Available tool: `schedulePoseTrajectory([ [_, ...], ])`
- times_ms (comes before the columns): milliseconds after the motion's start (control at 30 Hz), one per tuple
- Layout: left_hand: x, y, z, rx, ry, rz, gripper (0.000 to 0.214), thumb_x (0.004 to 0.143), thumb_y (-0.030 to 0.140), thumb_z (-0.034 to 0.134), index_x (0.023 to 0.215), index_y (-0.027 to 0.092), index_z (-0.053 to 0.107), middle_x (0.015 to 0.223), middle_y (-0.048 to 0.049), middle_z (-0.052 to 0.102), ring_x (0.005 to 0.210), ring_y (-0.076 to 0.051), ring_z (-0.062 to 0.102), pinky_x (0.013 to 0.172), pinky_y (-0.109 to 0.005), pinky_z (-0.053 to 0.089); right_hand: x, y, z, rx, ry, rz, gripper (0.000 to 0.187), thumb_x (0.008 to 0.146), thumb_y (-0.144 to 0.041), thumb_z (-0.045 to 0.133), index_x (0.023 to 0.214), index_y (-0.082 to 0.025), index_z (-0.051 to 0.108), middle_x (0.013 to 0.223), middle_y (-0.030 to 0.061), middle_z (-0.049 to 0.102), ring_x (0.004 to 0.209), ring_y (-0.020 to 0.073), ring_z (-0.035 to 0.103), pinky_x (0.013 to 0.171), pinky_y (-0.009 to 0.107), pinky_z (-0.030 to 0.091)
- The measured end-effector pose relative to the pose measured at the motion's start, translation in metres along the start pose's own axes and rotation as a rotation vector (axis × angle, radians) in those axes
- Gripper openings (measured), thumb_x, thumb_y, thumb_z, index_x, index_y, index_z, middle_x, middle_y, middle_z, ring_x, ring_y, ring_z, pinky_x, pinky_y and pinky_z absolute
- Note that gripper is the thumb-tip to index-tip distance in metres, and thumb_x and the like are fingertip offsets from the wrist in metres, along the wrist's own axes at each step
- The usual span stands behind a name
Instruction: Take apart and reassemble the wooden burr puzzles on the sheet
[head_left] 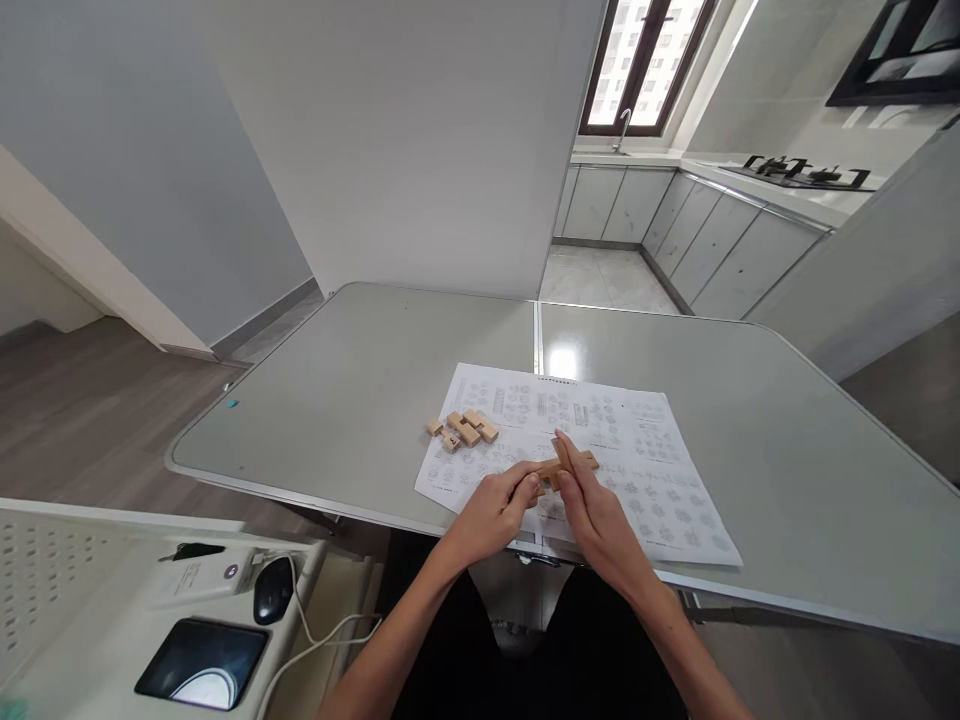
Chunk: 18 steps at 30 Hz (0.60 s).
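Observation:
My left hand [496, 510] and my right hand [594, 510] meet over the near edge of a printed instruction sheet [660, 470]. Both pinch a small assembly of crossed wooden puzzle pieces [564, 462], the left from its left end, the right from behind and below. Several loose wooden blocks [465, 428] lie in a cluster on the sheet's far left corner, apart from both hands. The sheet lies on a grey folding table [360, 390].
A white perforated cart [67, 600] at lower left carries a dark phone [201, 663], a black mouse [273, 588] and a white cable. A kitchen counter with sink and stove stands at the far right. A small teal speck [233, 404] sits near the table's left edge.

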<state>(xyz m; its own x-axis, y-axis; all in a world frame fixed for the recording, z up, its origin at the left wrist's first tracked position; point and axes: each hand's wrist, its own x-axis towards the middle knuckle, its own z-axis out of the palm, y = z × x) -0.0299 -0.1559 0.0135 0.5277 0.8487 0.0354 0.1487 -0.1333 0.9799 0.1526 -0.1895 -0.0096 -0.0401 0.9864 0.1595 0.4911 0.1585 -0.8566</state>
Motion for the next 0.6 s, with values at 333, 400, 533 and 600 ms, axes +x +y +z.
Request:
schedulePoseTrajectory([
  [333, 0.001, -0.004, 0.001, 0.064, 0.024, 0.004, 0.038, 0.109, 0.047, 0.037, 0.111, 0.020, 0.064, 0.096, -0.0058, 0.070, 0.086, -0.020, 0.065, 0.082, -0.033, 0.053, 0.004, -0.009, 0.014, 0.029, -0.062, -0.018, 0.058, 0.111, -0.043, 0.033, 0.168, -0.033, 0.024, 0.158, 0.0097, 0.054, 0.130, 0.0267, 0.066, 0.097, 0.039, 0.059],
  [400, 0.000, -0.005, 0.001, 0.033, 0.028, -0.002, 0.037, 0.109, 0.046, 0.038, 0.108, 0.019, 0.063, 0.095, -0.0054, 0.068, 0.085, -0.020, 0.064, 0.082, -0.032, 0.052, 0.004, -0.008, 0.011, 0.030, -0.067, -0.031, 0.060, 0.111, -0.043, 0.036, 0.168, -0.032, 0.022, 0.158, 0.0101, 0.055, 0.127, 0.0261, 0.067, 0.098, 0.039, 0.059],
  [533, 0.000, -0.005, 0.003, -0.055, 0.058, -0.003, 0.035, 0.109, 0.046, 0.039, 0.107, 0.019, 0.062, 0.098, -0.0056, 0.067, 0.091, -0.020, 0.064, 0.088, -0.033, 0.052, 0.001, -0.005, 0.004, -0.023, -0.066, -0.007, 0.065, 0.109, -0.042, 0.041, 0.169, -0.030, 0.018, 0.141, 0.0127, 0.068, 0.099, 0.0246, 0.076, 0.082, 0.038, 0.064],
  [600, 0.000, -0.005, 0.003, -0.066, 0.071, -0.005, 0.035, 0.109, 0.046, 0.039, 0.108, 0.019, 0.061, 0.098, -0.0053, 0.066, 0.092, -0.020, 0.064, 0.088, -0.032, 0.052, -0.002, -0.004, 0.003, -0.070, -0.060, -0.032, 0.063, 0.109, -0.040, 0.041, 0.168, -0.031, 0.021, 0.144, 0.0122, 0.067, 0.106, 0.0264, 0.076, 0.084, 0.040, 0.064],
])
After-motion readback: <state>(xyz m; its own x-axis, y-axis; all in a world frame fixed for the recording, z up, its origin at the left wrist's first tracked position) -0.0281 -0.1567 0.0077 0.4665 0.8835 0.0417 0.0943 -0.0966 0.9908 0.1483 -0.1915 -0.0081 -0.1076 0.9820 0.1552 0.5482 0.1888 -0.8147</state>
